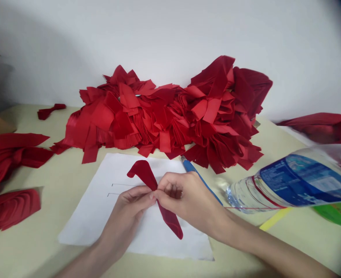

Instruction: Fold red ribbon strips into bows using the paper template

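Observation:
A dark red velvet ribbon strip [170, 219] is pinched at its middle between my two hands, over a white sheet of paper [86, 216]. My left hand [132, 208] closes thumb and finger on it from the left. From the right, my right hand [184, 197] pinches the same spot with curled fingers. One end of the strip points up and left with its tip folded over; the other slants down and right. Under my right wrist runs a thin red thread [246, 208] that reaches the bottle. Whether it wraps the ribbon is hidden by my fingers.
A big heap of red ribbon pieces [164, 116] lies against the wall. More red bundles [11, 208] sit at the left. A blue pen-like tool [189, 165] rests beside the paper. At the right lies a plastic bottle [298, 181], near a yellow strip [275, 219] and a green item [335, 214].

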`<state>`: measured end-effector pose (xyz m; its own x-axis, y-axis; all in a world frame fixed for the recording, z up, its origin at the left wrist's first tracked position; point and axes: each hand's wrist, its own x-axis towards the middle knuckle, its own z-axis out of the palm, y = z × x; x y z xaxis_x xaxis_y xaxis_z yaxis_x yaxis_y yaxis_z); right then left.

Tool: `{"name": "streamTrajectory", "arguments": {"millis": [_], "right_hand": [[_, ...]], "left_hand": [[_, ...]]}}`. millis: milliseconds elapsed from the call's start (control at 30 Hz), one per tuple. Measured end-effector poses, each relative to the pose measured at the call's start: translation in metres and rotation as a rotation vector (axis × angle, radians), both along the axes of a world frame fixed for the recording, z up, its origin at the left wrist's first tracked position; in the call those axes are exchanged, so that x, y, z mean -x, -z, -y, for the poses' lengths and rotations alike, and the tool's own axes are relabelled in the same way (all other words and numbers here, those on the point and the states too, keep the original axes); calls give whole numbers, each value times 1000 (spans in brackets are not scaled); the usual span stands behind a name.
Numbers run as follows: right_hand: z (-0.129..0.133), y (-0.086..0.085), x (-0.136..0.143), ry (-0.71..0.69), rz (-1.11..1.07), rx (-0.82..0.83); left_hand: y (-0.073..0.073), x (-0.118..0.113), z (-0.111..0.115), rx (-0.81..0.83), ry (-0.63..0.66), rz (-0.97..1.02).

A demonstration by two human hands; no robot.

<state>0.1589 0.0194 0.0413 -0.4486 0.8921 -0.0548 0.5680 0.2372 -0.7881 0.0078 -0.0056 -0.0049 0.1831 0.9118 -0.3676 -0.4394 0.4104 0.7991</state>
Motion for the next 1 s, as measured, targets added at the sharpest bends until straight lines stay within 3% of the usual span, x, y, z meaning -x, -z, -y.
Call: {"name": "streamTrajectory", "arguments": {"millis": [267,800,1000], "right_hand": [[0,-2,0,4,68,-76],[-2,-3,-7,-51,127,-76],[-2,-2,-7,-63,152,-106]], "left_hand": [[2,-1,0,-9,-14,-12],[0,0,2,1,22,-16],[2,1,1,2,31,88]]}}
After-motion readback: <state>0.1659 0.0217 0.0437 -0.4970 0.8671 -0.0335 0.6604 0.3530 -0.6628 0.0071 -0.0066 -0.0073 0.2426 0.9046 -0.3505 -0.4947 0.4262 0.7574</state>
